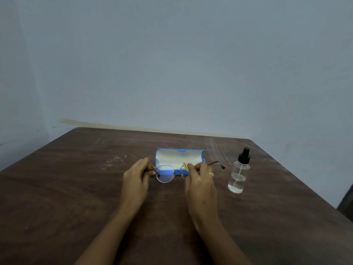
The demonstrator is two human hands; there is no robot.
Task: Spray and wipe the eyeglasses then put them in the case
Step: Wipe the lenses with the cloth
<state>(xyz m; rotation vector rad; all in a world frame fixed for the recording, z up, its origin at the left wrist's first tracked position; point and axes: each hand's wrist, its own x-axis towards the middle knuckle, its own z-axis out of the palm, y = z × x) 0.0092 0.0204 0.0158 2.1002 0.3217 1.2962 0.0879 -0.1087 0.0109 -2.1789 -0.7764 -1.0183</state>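
Round-lensed eyeglasses (165,174) with thin brown arms are held above the table in front of an open blue case (179,156) with a pale lining. My left hand (136,175) pinches the left arm near the hinge. My right hand (200,180) pinches a small yellow cloth (185,166) against the right lens, hiding most of that lens. The right arm of the eyeglasses sticks out toward a clear spray bottle (238,174) with a black pump top, standing upright on the right.
The brown wooden table (76,188) runs up to a pale blue wall at the back. Its right edge slants close behind the bottle. A dark object shows at the far right beyond the table edge.
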